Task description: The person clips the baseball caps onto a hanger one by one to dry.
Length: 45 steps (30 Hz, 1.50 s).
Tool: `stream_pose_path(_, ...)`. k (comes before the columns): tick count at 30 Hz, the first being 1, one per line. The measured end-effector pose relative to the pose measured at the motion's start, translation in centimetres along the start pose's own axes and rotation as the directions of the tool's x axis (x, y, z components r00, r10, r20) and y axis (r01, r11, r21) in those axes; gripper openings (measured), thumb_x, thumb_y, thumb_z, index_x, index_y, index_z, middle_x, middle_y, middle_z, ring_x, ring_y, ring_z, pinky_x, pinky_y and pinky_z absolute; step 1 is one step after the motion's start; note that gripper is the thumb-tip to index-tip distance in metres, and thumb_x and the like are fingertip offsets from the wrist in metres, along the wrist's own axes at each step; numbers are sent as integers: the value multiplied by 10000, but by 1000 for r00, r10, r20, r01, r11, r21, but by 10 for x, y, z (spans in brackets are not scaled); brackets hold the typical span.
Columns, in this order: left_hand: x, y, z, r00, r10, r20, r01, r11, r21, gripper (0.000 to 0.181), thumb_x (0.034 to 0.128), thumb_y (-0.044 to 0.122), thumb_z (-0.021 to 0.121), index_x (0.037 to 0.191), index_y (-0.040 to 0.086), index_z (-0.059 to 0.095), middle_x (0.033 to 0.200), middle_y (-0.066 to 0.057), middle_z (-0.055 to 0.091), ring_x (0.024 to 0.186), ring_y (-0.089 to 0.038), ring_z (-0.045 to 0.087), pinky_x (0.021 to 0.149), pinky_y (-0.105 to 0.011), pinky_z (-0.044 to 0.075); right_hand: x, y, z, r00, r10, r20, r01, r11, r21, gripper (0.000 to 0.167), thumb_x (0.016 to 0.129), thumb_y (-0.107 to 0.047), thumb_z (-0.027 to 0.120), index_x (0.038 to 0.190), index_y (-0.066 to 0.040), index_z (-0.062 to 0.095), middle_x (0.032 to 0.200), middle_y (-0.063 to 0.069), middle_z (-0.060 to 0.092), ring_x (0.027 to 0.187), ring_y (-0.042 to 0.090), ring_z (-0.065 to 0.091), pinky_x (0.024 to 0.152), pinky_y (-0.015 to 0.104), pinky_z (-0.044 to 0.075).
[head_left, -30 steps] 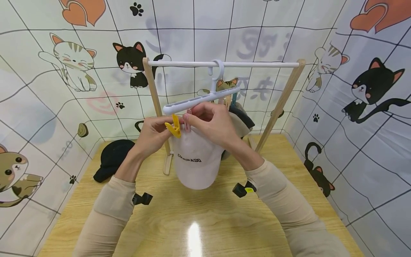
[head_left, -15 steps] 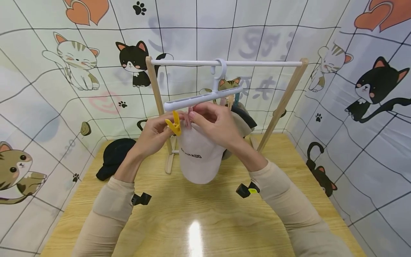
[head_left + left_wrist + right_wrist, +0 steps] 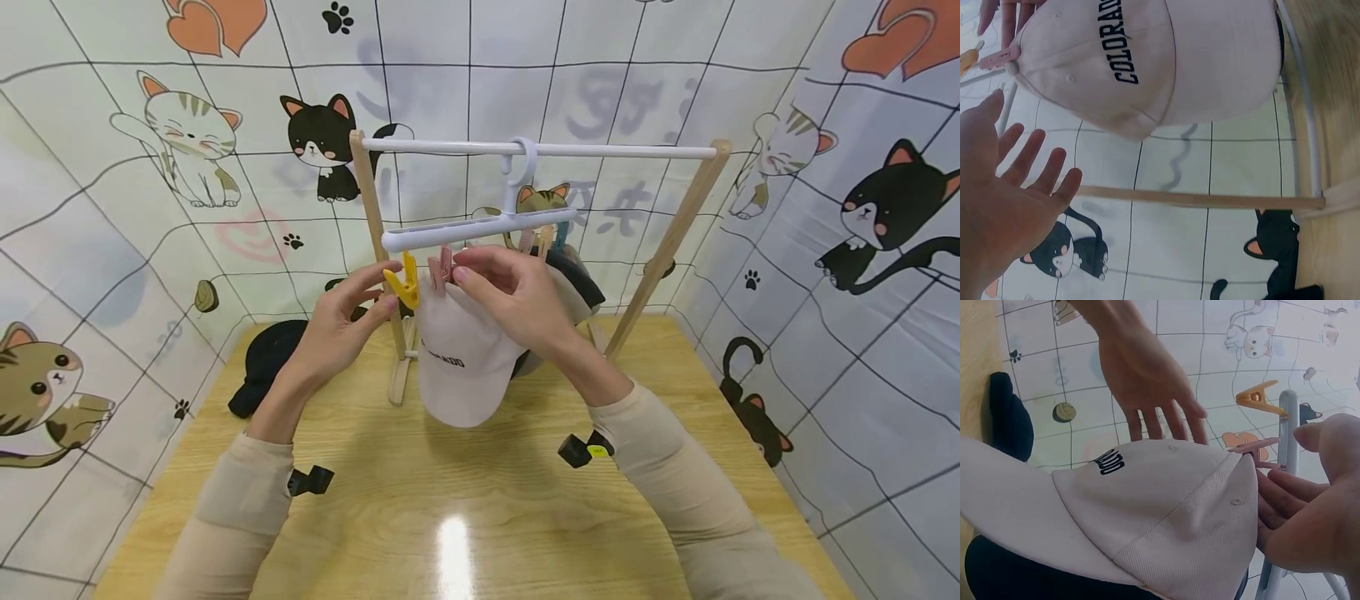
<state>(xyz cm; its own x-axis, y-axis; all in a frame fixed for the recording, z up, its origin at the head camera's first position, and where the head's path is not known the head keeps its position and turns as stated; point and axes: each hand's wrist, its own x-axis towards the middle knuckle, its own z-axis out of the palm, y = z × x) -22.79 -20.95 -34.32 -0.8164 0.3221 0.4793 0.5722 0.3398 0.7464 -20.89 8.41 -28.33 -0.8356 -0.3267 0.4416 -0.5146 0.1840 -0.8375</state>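
A pale pink cap (image 3: 461, 367) lettered "COLORADO" (image 3: 1115, 44) hangs brim down from a pink clothespin (image 3: 441, 268) on the white hanger (image 3: 450, 232). Left of that clip, a yellow clothespin (image 3: 407, 282) is on the hanger's end. My left hand (image 3: 341, 321) is beside the yellow clip, fingers spread, and the left wrist view shows nothing in it. To the right of the pink clip is my right hand (image 3: 517, 296), its thumb and fingers apart. In the right wrist view its fingers (image 3: 1285, 494) lie close to the crown; whether they touch it I cannot tell.
The hanger hooks over a white rail (image 3: 622, 151) with wooden legs (image 3: 671, 246). Other clothespins (image 3: 546, 240) and darker caps (image 3: 577, 279) hang on its right half. A black cap (image 3: 266, 358) lies on the wooden table (image 3: 390, 517) at left. Cat-printed cloth (image 3: 420, 75) surrounds it.
My left hand has let go near the clips and drawn back left, its fingers spreading. My right thumb and fingers have come off the pink clothespin, which stays on the cap. The hanger's left end sits slightly higher.
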Motion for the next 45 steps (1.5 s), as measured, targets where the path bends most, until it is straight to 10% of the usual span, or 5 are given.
stream_pose_path(15, -52, -46, -43, 972, -106, -212, 149, 969, 198, 462, 1190, 277, 606, 1644, 197, 590, 1607, -118, 664, 1392, 79, 582, 1148, -150, 482, -9, 6, -8, 996, -78, 31, 77, 997, 20, 453, 1084, -97, 705, 1513, 32, 639, 1444, 211, 759, 1349, 363, 745, 1154, 321, 599)
stream_pose_path(21, -65, -61, -53, 971, -111, -211, 169, 946, 278, 475, 1168, 239, 647, 1616, 89, 603, 1602, -204, 651, 1470, -362, 612, 1157, -595, 503, -16, 1, -6, 985, -170, -16, 169, 985, -32, 461, 1065, -61, 717, 1505, 48, 638, 1452, 225, 726, 1323, 457, 697, 1168, 445, 585)
stream_pose_path(35, -95, -107, -52, 975, -101, -197, 169, 915, 366, 473, 1096, 150, 750, 1518, -33, 644, 1559, -346, 616, 1485, -588, 533, 1161, -777, 429, -32, -6, 14, 905, -406, -125, 395, 913, -100, 508, 984, -47, 763, 1451, 106, 637, 1419, 256, 732, 1295, 415, 708, 1168, 462, 578)
stream_pose_path(40, -103, -122, -49, 977, -91, -190, 167, 887, 430, 482, 1061, 111, 782, 1486, -74, 650, 1548, -381, 595, 1466, -624, 516, 1174, -794, 412, -32, -10, 26, 913, -398, -90, 397, 917, -32, 547, 989, -6, 758, 1497, 113, 590, 1468, 281, 710, 1332, 451, 709, 1200, 420, 570)
stream_pose_path(45, -108, -135, -47, 978, -93, -188, 184, 810, 557, 568, 1004, 129, 852, 1493, -71, 645, 1561, -374, 579, 1456, -627, 502, 1181, -799, 401, -30, -13, 37, 942, -333, -39, 333, 943, -5, 604, 1015, -46, 756, 1572, 64, 548, 1560, 225, 687, 1434, 377, 693, 1260, 405, 535)
